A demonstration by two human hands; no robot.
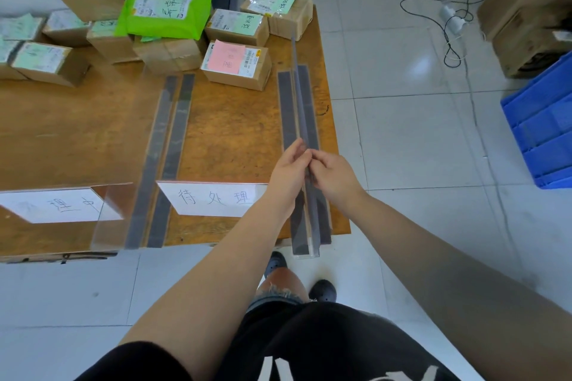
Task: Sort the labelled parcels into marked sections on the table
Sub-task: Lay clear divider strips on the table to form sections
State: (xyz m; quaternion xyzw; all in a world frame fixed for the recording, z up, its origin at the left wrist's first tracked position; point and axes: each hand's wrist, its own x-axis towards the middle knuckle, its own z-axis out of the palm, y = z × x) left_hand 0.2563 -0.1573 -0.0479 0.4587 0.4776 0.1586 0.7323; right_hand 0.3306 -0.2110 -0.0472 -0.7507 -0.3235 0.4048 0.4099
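- Both hands meet at the near right of the worn wooden table (235, 133). The left hand (289, 168) and the right hand (332, 176) each pinch the top edge of a tall clear acrylic divider strip (301, 120), which stands on edge along the dark tape lines by the table's right side.
- It looks as though the divider is being seated or straightened; how firmly the fingers grip is hard to tell through the clear plastic.
- The labelled parcels sit at the far end: a brown carton with a pink label (236, 65) nearest, two brown cartons with green notes (247, 25) behind it, a bright green plastic mailer bag (167, 11) lying on top of more cartons to the left.
- A white handwritten section sign (213, 198) marks the middle bay at the near edge; another white sign (55, 204) marks the left bay.
- Judging by this, sorting has barely started: no parcel lies near either sign, and the whole pile is left to place.
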